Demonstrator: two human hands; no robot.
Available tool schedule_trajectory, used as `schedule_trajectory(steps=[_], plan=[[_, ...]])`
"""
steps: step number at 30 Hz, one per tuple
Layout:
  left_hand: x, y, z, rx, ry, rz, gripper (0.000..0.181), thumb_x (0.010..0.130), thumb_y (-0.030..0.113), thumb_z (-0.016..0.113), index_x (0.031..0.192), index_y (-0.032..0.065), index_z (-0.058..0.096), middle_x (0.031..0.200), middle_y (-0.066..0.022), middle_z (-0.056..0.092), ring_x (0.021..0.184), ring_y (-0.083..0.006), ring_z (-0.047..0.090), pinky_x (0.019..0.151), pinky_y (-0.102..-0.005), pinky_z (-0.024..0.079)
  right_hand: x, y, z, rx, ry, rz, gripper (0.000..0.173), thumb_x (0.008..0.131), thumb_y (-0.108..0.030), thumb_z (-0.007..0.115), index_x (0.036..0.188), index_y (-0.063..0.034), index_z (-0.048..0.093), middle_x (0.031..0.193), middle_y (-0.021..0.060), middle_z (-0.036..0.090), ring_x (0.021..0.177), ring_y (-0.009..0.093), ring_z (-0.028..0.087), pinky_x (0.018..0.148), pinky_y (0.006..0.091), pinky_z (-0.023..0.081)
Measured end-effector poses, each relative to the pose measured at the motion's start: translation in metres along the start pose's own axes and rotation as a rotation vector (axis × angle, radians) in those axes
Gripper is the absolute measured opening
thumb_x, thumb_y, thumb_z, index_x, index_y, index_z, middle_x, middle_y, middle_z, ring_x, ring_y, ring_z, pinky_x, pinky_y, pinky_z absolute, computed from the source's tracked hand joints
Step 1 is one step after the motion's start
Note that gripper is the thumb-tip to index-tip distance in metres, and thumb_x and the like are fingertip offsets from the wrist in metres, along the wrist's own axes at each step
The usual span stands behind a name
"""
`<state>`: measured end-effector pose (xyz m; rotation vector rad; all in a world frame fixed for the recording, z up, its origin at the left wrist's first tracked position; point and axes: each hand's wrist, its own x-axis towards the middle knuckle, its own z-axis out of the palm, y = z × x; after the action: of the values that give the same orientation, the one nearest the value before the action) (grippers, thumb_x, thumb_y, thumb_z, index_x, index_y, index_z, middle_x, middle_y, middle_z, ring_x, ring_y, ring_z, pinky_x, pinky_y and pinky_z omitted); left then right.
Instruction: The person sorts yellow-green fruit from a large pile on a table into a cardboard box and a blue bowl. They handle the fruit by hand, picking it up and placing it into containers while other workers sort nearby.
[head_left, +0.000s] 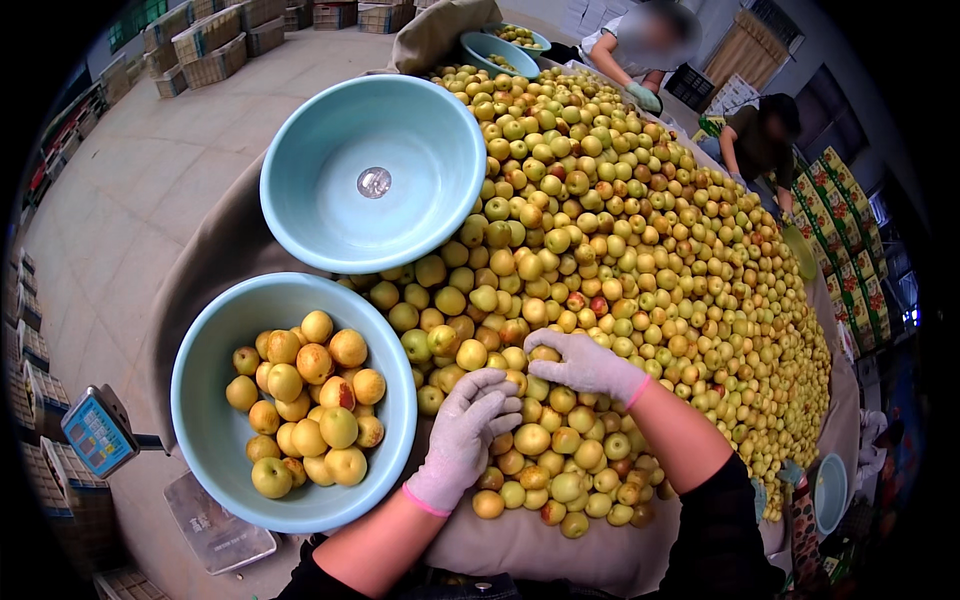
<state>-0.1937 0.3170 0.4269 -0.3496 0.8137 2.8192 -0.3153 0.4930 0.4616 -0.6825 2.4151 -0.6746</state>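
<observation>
A wide heap of yellow-green, jujube-like fruit (585, 247), some blushed red, spreads before me on a brown cloth. My right hand (589, 367), in a white glove with a pink cuff, curls its thumb and fingers around one fruit (546, 352) on the near slope. Close beside it, my gloved left hand (469, 427) rests over the heap with bent fingers; whether a fruit lies under them is hidden. To the left of that hand, a light blue plastic basin (202, 360) holds several yellower fruits (307, 405). Beyond it stands a second blue basin (322, 180) without fruit.
A weighing scale's display (97, 431) and metal platform (217, 525) stand at lower left. Plastic crates (214, 49) are stacked at the back left. Two co-workers (645, 45) bend over the far side. Printed cartons (844, 240) are piled at right. Another basin (830, 495) sits lower right.
</observation>
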Motion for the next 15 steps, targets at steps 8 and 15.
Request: schedule_trajectory(steps=[8, 15], plan=[[0.013, -0.002, -0.005, -0.456, -0.193, -0.031, 0.042, 0.091, 0.03, 0.052, 0.127, 0.0182, 0.035, 0.113, -0.0126, 0.049, 0.091, -0.0259, 0.057, 0.072, -0.04, 0.052, 0.06, 0.012, -0.035, -0.083, 0.534, -0.122, 0.046, 0.086, -0.034, 0.056, 0.123, -0.0083, 0.048, 0.125, 0.0162, 0.048, 0.114, 0.03, 0.049, 0.097, 0.0377, 0.039], [0.022, -0.009, -0.016, -0.495, -0.25, -0.166, 0.032, 0.091, 0.033, 0.051, 0.117, 0.016, 0.044, 0.096, -0.0133, 0.054, 0.072, -0.0219, 0.055, 0.055, -0.0312, 0.048, 0.128, 0.058, -0.112, -0.22, 0.557, 0.426, 0.059, 0.078, -0.061, 0.051, 0.121, -0.0218, 0.056, 0.132, 0.0111, 0.041, 0.121, 0.028, 0.044, 0.101, 0.0397, 0.034]])
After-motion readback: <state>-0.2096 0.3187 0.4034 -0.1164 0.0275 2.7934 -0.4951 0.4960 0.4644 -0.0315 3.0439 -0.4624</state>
